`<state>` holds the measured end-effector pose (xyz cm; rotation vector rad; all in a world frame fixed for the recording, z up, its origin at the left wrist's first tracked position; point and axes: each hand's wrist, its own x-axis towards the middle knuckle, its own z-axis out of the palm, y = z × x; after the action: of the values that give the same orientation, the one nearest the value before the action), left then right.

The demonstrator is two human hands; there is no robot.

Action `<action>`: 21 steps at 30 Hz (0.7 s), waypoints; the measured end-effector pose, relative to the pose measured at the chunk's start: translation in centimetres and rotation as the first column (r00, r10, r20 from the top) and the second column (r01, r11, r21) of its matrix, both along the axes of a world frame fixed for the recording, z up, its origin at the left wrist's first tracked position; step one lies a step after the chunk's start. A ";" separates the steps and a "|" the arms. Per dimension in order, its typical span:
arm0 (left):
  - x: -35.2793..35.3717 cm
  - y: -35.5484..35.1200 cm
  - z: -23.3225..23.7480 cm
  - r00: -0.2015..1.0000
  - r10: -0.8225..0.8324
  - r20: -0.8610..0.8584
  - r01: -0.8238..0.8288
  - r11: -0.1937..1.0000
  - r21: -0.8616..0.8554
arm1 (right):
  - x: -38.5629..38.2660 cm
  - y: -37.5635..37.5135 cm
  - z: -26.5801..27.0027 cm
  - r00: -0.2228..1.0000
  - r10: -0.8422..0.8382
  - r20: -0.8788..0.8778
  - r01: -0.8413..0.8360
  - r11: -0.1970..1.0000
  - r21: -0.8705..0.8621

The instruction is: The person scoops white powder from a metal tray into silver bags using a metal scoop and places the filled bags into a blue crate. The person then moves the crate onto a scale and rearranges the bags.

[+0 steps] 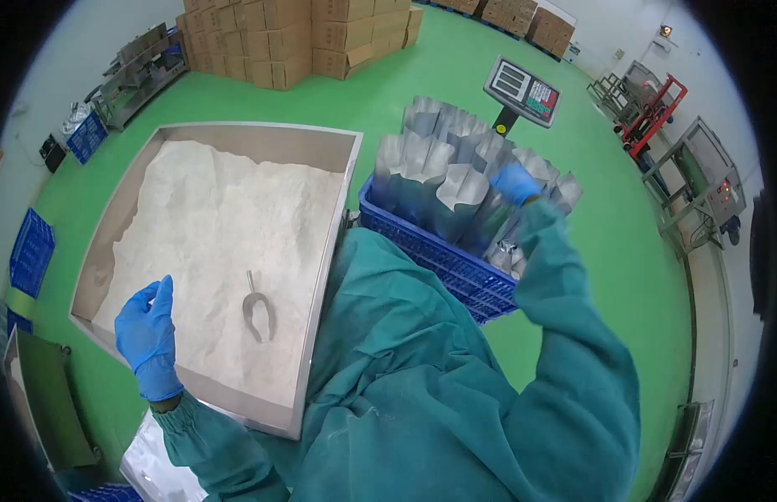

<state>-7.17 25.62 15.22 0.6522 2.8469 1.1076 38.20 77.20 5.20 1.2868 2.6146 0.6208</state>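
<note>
My left hand (148, 339), in a blue glove, hovers over the left front rim of a wide metal tray (341, 167), thumb raised apart from half-bent fingers and nothing held. White powder (213, 217) is heaped in the tray. On the powder lies a metal scoop (259, 316), handle pointing away from me. My right hand (516, 182), also gloved in blue, is among the tops of upright silvery bags (460, 188). Its fingers are blurred and partly hidden, so I cannot tell whether they grip a bag. A blue plastic crate (430, 255) holds the bags.
A scale display (522, 90) rises behind the crate. Stacked cardboard boxes (280, 42) stand at the back. A metal bin (50, 402) and blue crates (30, 251) are at the left; a red lifting frame (652, 113) and a metal machine (702, 180) are at the right.
</note>
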 end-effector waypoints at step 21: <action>10.1 9.5 -4.6 0.695 -0.447 -0.563 0.573 0.818 0.058 | -30.2 -32.0 3.9 0.350 -0.930 -0.111 -0.929 -0.360 0.089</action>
<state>2.92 35.16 10.60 1.9132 2.5924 1.3011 8.01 45.23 9.14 0.0392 -0.6937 2.7413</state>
